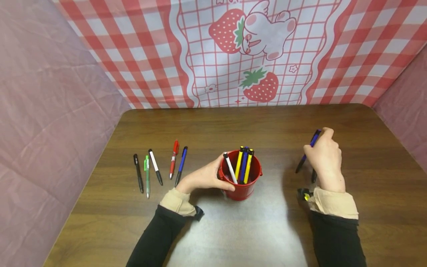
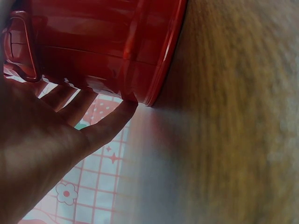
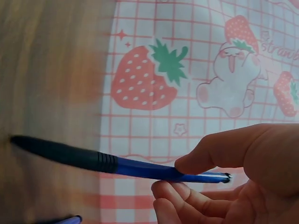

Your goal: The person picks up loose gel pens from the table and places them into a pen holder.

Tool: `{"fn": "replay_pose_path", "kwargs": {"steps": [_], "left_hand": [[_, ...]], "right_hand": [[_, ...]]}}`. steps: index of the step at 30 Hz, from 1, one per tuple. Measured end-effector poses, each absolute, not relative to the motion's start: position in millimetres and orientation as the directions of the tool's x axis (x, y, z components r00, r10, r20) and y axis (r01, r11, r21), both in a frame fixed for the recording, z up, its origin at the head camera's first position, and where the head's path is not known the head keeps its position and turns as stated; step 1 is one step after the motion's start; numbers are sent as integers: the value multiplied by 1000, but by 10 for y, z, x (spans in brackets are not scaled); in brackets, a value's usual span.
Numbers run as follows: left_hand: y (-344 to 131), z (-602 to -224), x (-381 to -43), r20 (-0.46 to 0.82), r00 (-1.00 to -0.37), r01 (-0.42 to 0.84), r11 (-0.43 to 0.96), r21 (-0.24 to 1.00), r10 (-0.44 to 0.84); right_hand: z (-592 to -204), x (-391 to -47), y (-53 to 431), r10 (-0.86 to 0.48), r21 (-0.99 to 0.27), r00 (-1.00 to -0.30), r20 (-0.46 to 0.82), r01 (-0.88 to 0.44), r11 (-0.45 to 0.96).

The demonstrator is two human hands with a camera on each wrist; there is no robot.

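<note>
A small red metal bucket point(image 1: 242, 193) stands on the wooden table, and my left hand point(image 1: 207, 176) grips its left side, thumb at the front. In the left wrist view my fingers curl against the bucket point(image 2: 84, 46). Inside the bucket are a white pen point(image 1: 231, 168), a blue pen point(image 1: 244, 167) and two yellow pens point(image 1: 238, 165). Over on the right, my right hand point(image 1: 325, 157) pinches a blue pen with a black grip point(image 3: 140, 169) between thumb and fingers. The pen slants, its dark tip low at or near the tabletop. Another pen point(image 1: 314, 175) lies partly hidden under that hand.
To the left of the bucket lie a black pen point(image 1: 138, 173), a green pen point(image 1: 148, 178), a white pen point(image 1: 155, 166), a red pen point(image 1: 174, 159) and a blue pen point(image 1: 181, 165). A checked strawberry cloth point(image 1: 213, 74) hangs behind the table's back edge.
</note>
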State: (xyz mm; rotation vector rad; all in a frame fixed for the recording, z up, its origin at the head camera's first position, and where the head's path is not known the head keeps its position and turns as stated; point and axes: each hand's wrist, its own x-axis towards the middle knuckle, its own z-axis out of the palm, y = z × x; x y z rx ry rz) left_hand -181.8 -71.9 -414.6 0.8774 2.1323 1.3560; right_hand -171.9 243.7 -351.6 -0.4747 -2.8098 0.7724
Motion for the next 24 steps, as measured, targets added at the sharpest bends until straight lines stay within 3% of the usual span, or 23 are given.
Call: {"fn": "replay_pose_path", "kwargs": {"steps": [13,24], "left_hand": [[-709,-3998,-1763,-76,-683,231,314,921,726],[-715,-3844,-1695,-90,-681,221,321,921,727]], "right_hand": [[-3396,-1647,2341,414,-577,-883,223,223,786],[-3316,-1595,2287,407,-550,-861,304,190,813]]}}
